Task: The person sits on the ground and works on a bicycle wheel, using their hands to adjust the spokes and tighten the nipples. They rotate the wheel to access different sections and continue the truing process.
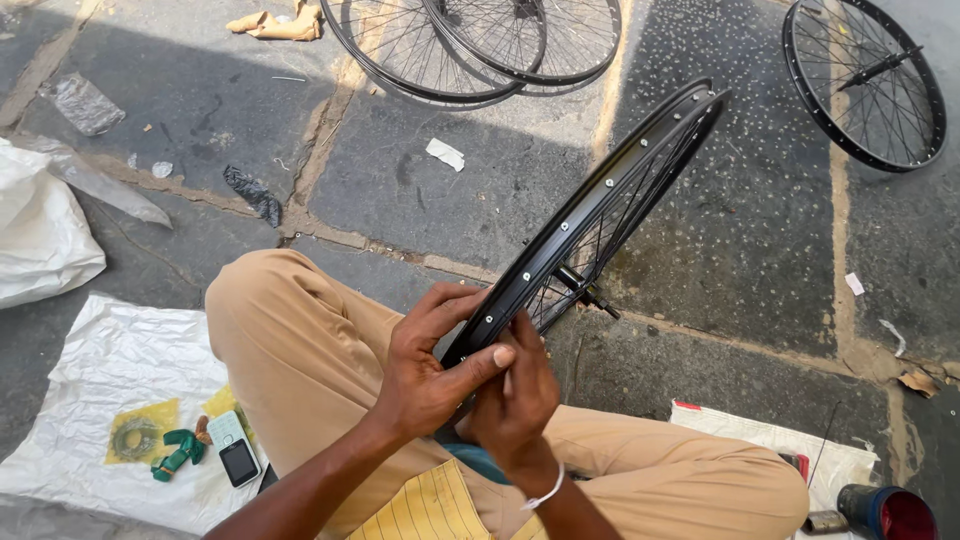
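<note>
A black spoked bicycle wheel [610,190] stands on edge in front of me, its rim dotted with silver nipple holes and its axle [590,292] sticking out below. My left hand [430,365] grips the near end of the rim, thumb laid across it. My right hand [518,400], with a white band at the wrist, is closed against the same end of the rim from below. I sit with tan-trousered legs [290,350] folded on the stone paving.
Two more spoked wheels [480,40] lie flat at the top, another wheel [865,80] at top right. On white plastic sheeting [90,400] at left lie a small phone [238,460], a green strap and a sprocket. A red-lidded can [890,512] stands at bottom right.
</note>
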